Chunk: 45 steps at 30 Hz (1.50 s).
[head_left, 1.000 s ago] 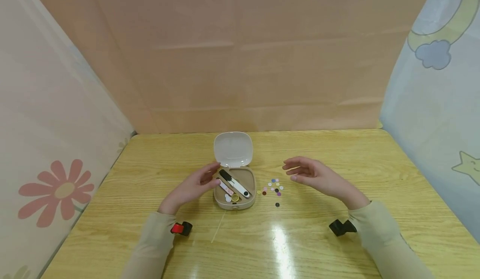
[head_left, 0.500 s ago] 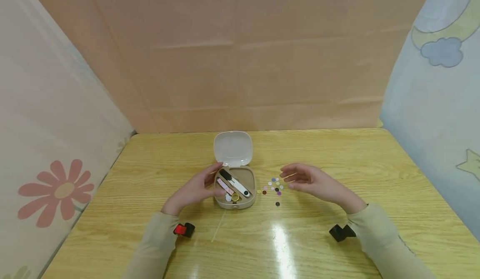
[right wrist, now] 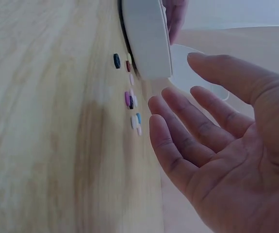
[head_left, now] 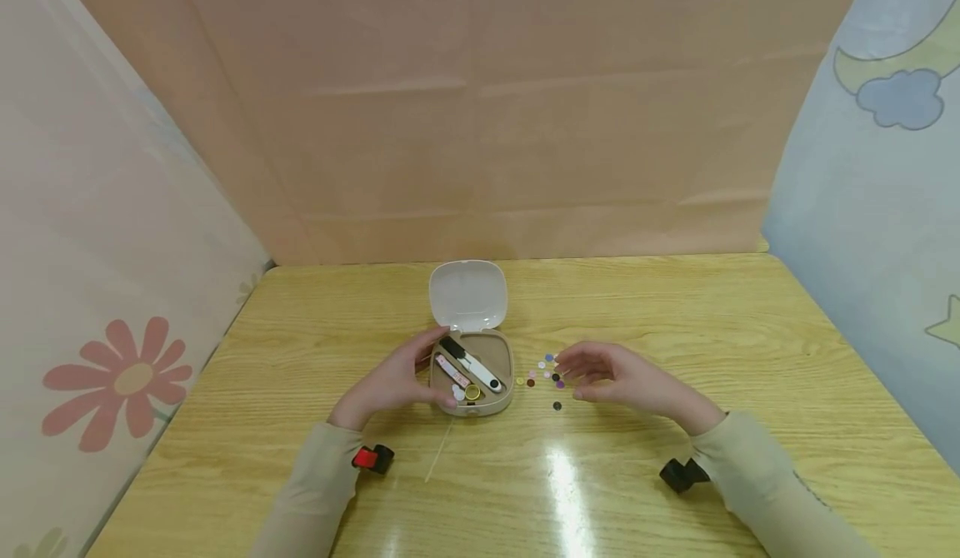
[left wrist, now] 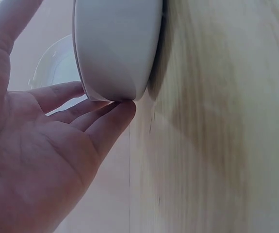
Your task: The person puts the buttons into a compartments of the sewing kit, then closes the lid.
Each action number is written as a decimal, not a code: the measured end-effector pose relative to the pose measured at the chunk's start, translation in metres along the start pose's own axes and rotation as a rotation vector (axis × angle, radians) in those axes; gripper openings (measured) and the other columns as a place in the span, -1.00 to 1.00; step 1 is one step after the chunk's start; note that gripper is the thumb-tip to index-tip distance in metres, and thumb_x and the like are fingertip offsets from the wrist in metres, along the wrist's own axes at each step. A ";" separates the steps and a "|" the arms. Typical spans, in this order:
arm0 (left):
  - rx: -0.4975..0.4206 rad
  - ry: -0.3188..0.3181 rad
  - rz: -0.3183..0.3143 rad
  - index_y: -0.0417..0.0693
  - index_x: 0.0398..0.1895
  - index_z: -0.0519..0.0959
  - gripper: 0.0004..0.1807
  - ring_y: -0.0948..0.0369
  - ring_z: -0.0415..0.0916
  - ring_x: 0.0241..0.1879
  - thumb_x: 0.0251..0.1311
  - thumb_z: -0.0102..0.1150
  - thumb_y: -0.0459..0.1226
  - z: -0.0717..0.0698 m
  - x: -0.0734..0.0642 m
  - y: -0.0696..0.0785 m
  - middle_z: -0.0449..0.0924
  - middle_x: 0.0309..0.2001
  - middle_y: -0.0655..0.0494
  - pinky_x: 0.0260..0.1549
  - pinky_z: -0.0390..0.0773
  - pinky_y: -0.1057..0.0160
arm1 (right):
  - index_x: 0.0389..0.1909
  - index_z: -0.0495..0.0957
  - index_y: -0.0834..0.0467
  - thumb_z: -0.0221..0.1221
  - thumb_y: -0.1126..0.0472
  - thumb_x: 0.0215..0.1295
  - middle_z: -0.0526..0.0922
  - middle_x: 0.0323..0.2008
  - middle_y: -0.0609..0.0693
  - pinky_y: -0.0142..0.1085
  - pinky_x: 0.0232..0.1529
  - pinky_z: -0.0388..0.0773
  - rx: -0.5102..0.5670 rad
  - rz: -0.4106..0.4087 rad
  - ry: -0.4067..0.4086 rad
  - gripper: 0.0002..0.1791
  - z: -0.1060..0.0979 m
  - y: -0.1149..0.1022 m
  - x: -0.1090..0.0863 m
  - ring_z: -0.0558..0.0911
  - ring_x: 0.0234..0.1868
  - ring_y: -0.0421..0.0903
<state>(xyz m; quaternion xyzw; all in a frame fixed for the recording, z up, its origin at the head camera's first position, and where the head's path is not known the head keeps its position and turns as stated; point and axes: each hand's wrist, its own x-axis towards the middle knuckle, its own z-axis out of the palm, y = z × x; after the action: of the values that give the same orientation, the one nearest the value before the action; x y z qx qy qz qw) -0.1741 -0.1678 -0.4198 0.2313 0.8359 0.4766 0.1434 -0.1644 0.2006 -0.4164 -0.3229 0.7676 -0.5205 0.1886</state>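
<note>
A small cream box (head_left: 491, 409) stands on the table with its hinged lid (head_left: 468, 296) raised. Inside lie a black-and-white slim tool (head_left: 482, 373), a pink patterned strip (head_left: 451, 370), a gold ring-shaped piece (head_left: 472, 392) and white discs. My left hand (head_left: 392, 385) holds the box's left side, thumb at the front rim and fingers at the back; in the left wrist view the fingertips touch the box wall (left wrist: 117, 43). To the right, my right hand (head_left: 626, 377) hovers beside several small coloured buttons (right wrist: 130, 99), fingers slightly bent and holding nothing.
A thin pale stick (head_left: 438, 451) lies on the wooden table (head_left: 660, 291) in front of the box. One dark button (head_left: 557, 406) sits apart, nearer the front. A hanging cloth (head_left: 480, 125) closes off the back, with patterned cloths at both sides.
My left hand has shifted right, and its thumb has come down to the box's front rim. The right hand has moved lower and a little left, closer to the buttons.
</note>
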 end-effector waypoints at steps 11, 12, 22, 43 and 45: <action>0.009 -0.002 0.024 -0.10 0.47 0.10 0.17 0.05 0.05 0.39 -0.26 0.60 -0.14 0.001 0.000 -0.002 0.06 0.44 0.01 0.33 0.13 0.05 | 0.10 0.44 0.33 0.29 0.41 0.17 0.59 -0.03 0.21 -0.07 0.01 0.55 -0.021 0.001 -0.001 -0.54 0.012 0.007 0.002 0.56 0.00 0.16; 0.006 -0.002 0.025 -0.10 0.47 0.10 0.17 0.04 0.05 0.39 -0.26 0.60 -0.14 0.001 0.000 -0.002 0.06 0.44 0.01 0.33 0.14 0.05 | 0.10 0.44 0.34 0.29 0.41 0.16 0.59 -0.03 0.20 -0.06 0.02 0.54 -0.018 0.005 -0.002 -0.54 0.013 0.007 0.002 0.56 0.01 0.16; 0.016 0.002 0.019 -0.11 0.46 0.10 0.17 0.03 0.07 0.38 -0.26 0.60 -0.14 0.000 0.000 -0.003 0.07 0.43 -0.01 0.32 0.17 0.06 | 0.04 0.49 0.30 0.30 0.41 0.15 0.62 -0.06 0.15 -0.08 -0.02 0.57 -0.049 0.011 0.018 -0.60 0.020 0.008 0.004 0.58 -0.01 0.12; 0.022 0.006 0.039 -0.10 0.46 0.11 0.16 0.06 0.07 0.38 -0.25 0.59 -0.13 0.003 0.002 -0.005 0.08 0.44 0.02 0.32 0.16 0.08 | -0.06 0.53 0.25 0.32 0.41 0.11 0.64 -0.18 0.05 -0.34 -0.27 0.55 -0.125 0.074 0.043 -0.65 0.026 0.009 0.011 0.57 -0.16 0.02; 0.024 0.008 0.037 -0.11 0.46 0.12 0.16 0.05 0.07 0.38 -0.25 0.59 -0.13 0.004 0.003 -0.005 0.08 0.43 0.01 0.32 0.17 0.08 | -0.07 0.54 0.24 0.33 0.41 0.11 0.64 -0.19 0.05 -0.35 -0.29 0.54 -0.134 0.072 0.049 -0.66 0.027 0.009 0.011 0.57 -0.17 0.01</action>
<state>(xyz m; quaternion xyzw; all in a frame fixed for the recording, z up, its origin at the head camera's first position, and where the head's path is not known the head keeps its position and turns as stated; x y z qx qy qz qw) -0.1759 -0.1657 -0.4257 0.2465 0.8378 0.4700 0.1283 -0.1583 0.1766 -0.4346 -0.2941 0.8162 -0.4687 0.1662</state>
